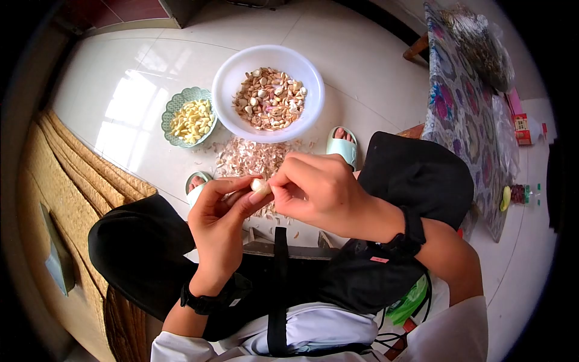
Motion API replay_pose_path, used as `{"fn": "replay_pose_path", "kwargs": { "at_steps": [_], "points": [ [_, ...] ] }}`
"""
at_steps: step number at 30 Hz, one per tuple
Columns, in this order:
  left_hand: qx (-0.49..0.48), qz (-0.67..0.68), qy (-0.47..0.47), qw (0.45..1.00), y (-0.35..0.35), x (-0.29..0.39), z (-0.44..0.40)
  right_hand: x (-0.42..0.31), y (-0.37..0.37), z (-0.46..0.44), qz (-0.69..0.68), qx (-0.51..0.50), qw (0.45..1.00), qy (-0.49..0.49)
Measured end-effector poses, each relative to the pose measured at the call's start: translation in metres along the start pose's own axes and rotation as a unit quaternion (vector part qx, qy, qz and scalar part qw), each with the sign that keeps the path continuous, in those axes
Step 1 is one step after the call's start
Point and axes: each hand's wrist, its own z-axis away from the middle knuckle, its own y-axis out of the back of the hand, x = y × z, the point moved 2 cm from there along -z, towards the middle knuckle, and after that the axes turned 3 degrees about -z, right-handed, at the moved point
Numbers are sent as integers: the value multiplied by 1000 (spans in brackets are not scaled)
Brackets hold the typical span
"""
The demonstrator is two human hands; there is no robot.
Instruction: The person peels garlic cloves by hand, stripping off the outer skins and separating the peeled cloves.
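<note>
Left hand [218, 226]: thumb and fingers grasping a garlic clove [259, 185].
Right hand [322, 194]: thumb and forefinger pinched on the clove's 3 o'clock end.
Clove: mid-view, between both hands.
Skins [244, 160]: scattered on the floor [368, 66], 12 o'clock from the clove.
White basin [224, 96]: beyond them, 12 o'clock, holding unpeeled cloves [270, 99].
Green bowl [169, 113]: between 10 and 11, peeled cloves [192, 120] inside.

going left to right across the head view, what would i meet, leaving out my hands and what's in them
Brown layered sheets → green bowl → white basin → mint slipper beside it → flowered cloth → red-and-white container
</note>
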Motion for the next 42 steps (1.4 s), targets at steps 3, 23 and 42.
{"fn": "replay_pose_path", "kwargs": {
  "at_steps": [3,23,42],
  "points": [
    [7,-32,29,999,-2,7,1,1,-1,0,-32,23,999,-32],
    [-49,-128,-168,976,3,8,0,-4,3,-1,-179,-43,972,-148],
    [-46,-271,-286,918,1,18,0,-8,4,2,-338,-39,893,-294]
  ]
}}
